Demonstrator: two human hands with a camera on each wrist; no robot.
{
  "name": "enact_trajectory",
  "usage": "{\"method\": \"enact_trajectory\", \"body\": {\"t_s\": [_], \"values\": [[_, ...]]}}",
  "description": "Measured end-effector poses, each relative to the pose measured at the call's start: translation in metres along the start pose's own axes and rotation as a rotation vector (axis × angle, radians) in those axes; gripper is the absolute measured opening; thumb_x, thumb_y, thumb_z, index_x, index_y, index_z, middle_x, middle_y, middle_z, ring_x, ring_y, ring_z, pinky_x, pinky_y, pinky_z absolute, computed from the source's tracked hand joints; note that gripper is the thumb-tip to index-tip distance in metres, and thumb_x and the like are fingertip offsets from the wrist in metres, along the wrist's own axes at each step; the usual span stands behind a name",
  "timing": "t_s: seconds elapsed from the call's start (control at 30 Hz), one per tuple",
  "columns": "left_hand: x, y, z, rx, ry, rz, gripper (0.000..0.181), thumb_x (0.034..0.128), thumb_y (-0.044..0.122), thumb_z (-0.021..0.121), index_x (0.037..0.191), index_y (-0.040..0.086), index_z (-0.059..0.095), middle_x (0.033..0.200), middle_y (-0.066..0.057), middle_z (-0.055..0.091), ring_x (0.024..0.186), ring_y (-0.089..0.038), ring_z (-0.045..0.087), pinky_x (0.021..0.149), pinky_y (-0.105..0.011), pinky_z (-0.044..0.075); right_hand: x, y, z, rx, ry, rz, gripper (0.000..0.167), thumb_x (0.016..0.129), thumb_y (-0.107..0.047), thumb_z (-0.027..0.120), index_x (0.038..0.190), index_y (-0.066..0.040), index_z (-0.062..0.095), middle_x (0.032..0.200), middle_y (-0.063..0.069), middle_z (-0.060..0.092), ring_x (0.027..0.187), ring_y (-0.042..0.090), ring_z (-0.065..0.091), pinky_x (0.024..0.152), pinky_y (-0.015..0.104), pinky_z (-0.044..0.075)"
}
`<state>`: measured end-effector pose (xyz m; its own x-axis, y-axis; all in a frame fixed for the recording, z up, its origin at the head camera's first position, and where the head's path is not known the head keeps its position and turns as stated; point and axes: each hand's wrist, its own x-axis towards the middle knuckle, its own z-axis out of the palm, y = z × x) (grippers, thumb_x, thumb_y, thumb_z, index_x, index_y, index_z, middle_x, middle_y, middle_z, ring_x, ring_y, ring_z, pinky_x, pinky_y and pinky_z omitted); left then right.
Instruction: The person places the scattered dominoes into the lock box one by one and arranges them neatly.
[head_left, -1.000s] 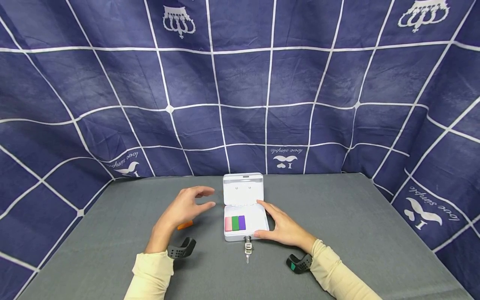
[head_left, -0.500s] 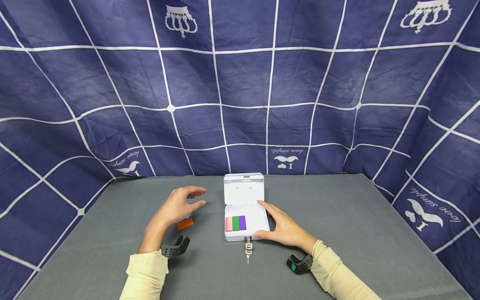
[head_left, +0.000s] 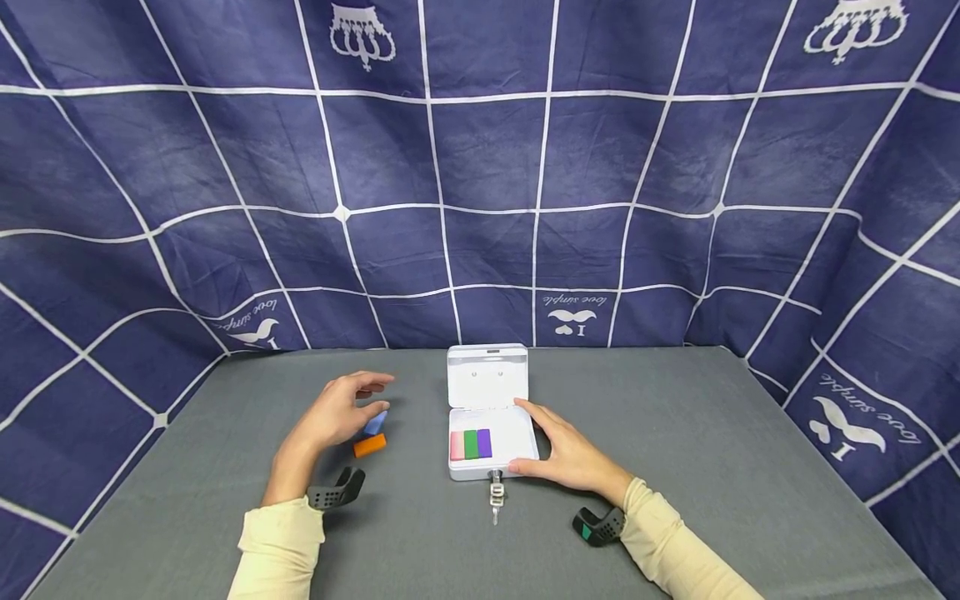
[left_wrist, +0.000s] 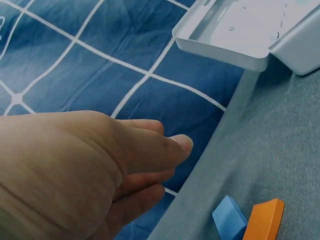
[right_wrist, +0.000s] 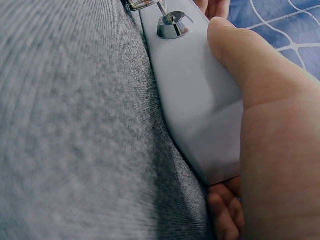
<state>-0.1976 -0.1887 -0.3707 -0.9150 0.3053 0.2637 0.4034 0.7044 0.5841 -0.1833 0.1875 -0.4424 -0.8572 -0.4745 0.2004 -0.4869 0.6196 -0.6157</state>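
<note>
A white cash box stands on the table with its lid raised. Inside, along the left, pink, green and purple blocks lie side by side. My right hand grips the box's right side, thumb at the front edge; in the right wrist view the thumb lies along the front wall. My left hand hovers loosely bent with nothing visible in it, above and beside a blue block. Nearer me lies an orange block. The left wrist view shows the blue block beside the orange block.
Keys hang from the lock on the box's front. Grey cloth covers the table. A blue curtain with white lines rises at the table's far edge and both sides.
My left hand has moved left, away from the box, and the blue block has come into view beside it. The right hand stays on the box.
</note>
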Motion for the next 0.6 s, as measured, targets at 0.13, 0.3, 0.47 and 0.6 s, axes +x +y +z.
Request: {"method": "enact_trajectory", "body": {"t_s": [0.13, 0.3, 0.47, 0.6], "values": [[-0.0015, -0.0025, -0.0015, -0.005, -0.030, -0.046, 0.034, 0.0938, 0.001, 0.070, 0.128, -0.003, 0.068, 0.129, -0.022, 0.069, 0.119, -0.043, 0.065, 0.102, -0.057, 0.050, -0.0003, 0.0012, 0.0002, 0.000, -0.008, 0.010, 0.099, 0.083, -0.057, 0.080, 0.163, -0.022, 0.033, 0.159, 0.008, 0.045, 0.146, 0.030, 0.043, 0.117, 0.055, 0.037], [-0.0034, -0.0045, -0.0015, -0.007, -0.053, -0.075, 0.036, 0.0937, 0.000, 0.069, 0.129, -0.002, 0.068, 0.130, -0.022, 0.068, 0.120, -0.043, 0.064, 0.103, -0.057, 0.050, 0.0000, 0.0025, 0.0009, -0.002, -0.005, 0.002, 0.098, 0.084, -0.057, 0.080, 0.162, -0.023, 0.033, 0.159, 0.009, 0.045, 0.146, 0.031, 0.043, 0.117, 0.056, 0.037], [-0.0050, -0.0069, -0.0016, -0.008, -0.085, -0.094, 0.038, 0.0939, -0.001, 0.068, 0.132, -0.002, 0.067, 0.130, -0.024, 0.068, 0.122, -0.044, 0.063, 0.104, -0.058, 0.048, 0.0010, 0.0034, 0.0010, -0.003, -0.004, 0.001, 0.098, 0.084, -0.057, 0.080, 0.162, -0.023, 0.033, 0.159, 0.008, 0.045, 0.146, 0.030, 0.043, 0.117, 0.056, 0.037], [-0.0069, -0.0108, -0.0009, -0.004, -0.121, -0.101, 0.039, 0.0936, -0.005, 0.065, 0.133, -0.003, 0.065, 0.132, -0.025, 0.066, 0.125, -0.046, 0.061, 0.105, -0.059, 0.047, 0.0010, 0.0033, 0.0006, -0.002, -0.003, -0.001, 0.097, 0.084, -0.057, 0.080, 0.162, -0.023, 0.033, 0.158, 0.007, 0.046, 0.146, 0.030, 0.044, 0.117, 0.055, 0.037]]}}
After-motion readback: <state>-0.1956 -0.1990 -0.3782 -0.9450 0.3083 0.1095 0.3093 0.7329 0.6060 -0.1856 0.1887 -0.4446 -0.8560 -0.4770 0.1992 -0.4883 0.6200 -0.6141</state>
